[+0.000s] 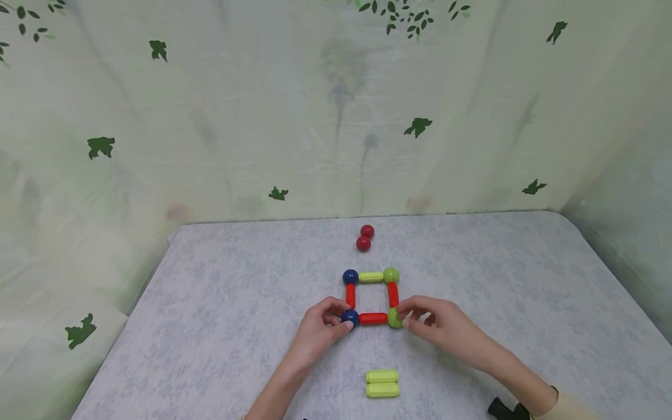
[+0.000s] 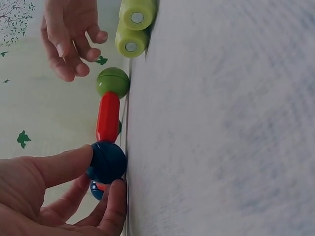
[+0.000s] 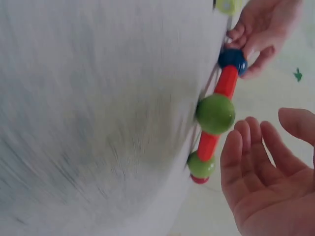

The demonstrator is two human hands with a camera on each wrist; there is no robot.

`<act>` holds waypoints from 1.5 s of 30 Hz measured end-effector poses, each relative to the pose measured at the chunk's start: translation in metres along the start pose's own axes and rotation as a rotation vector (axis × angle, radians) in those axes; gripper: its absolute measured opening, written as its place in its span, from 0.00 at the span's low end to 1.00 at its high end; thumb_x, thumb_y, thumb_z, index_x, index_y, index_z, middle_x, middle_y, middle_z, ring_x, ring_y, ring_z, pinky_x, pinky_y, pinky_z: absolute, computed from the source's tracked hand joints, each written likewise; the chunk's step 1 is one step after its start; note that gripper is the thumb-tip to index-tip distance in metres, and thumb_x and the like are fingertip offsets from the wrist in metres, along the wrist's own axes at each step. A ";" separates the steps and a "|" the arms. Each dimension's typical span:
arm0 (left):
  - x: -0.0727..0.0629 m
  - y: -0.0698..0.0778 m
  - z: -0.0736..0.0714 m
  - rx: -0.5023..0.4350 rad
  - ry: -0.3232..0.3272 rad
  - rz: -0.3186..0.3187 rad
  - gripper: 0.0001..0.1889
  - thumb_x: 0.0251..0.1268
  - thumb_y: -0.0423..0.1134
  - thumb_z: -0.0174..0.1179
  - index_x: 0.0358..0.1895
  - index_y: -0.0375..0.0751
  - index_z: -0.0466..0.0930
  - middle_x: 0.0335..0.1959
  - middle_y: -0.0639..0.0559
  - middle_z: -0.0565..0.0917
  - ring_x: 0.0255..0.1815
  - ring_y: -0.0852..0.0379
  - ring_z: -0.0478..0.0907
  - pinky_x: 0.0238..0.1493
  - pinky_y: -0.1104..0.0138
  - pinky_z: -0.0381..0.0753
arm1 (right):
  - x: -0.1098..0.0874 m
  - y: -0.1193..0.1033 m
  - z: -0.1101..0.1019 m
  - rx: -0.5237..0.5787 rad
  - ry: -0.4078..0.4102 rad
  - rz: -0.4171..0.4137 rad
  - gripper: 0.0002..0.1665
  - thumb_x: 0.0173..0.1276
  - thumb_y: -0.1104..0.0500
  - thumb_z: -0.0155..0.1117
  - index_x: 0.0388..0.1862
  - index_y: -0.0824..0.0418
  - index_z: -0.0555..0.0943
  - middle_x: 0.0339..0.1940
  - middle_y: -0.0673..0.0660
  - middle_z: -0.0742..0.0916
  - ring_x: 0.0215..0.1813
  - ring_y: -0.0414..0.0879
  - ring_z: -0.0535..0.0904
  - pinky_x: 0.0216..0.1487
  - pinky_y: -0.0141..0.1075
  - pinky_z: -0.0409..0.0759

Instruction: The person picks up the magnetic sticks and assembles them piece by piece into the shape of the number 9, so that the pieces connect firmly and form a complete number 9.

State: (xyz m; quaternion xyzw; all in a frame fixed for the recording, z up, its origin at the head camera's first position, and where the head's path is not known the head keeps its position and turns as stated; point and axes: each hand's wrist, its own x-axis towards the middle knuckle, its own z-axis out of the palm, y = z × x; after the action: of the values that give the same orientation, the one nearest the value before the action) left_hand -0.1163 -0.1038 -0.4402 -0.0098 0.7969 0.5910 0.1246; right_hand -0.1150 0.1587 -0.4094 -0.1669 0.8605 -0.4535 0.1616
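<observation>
Now my left hand pinches 1 blue ball, my right hand hovers loose-fingered and empty, and a careless left tug might split the square.

No legible txt, lbls, brands, nos. or signs in any of the 3 cam views.

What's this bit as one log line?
left hand: pinches glossy blue ball; right hand: open, apart from glossy green ball; two yellow-green rods: side by side
</observation>
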 end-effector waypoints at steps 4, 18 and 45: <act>0.000 0.001 0.000 0.012 0.011 -0.010 0.14 0.57 0.29 0.68 0.48 0.40 0.81 0.42 0.47 0.79 0.34 0.53 0.71 0.30 0.68 0.72 | -0.014 -0.004 0.010 0.006 -0.129 -0.062 0.13 0.71 0.56 0.64 0.53 0.53 0.82 0.46 0.47 0.85 0.43 0.42 0.78 0.43 0.35 0.78; -0.001 -0.001 0.000 0.005 0.011 0.026 0.13 0.58 0.29 0.68 0.47 0.40 0.82 0.42 0.47 0.80 0.33 0.54 0.72 0.30 0.68 0.73 | -0.014 -0.007 0.043 -0.099 -0.339 -0.144 0.12 0.68 0.55 0.67 0.49 0.44 0.83 0.42 0.35 0.81 0.41 0.33 0.75 0.45 0.32 0.76; -0.002 -0.001 0.000 0.010 -0.001 0.026 0.14 0.59 0.29 0.67 0.49 0.40 0.80 0.44 0.47 0.79 0.35 0.53 0.71 0.33 0.67 0.72 | -0.020 0.010 0.031 0.318 -0.135 0.139 0.21 0.74 0.60 0.59 0.58 0.74 0.74 0.39 0.56 0.85 0.39 0.50 0.81 0.40 0.38 0.81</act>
State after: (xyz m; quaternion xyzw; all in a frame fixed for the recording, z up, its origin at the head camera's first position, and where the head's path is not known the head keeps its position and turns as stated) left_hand -0.1138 -0.1042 -0.4412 0.0014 0.7999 0.5885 0.1175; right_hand -0.0855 0.1499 -0.4321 -0.1096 0.7746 -0.5594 0.2741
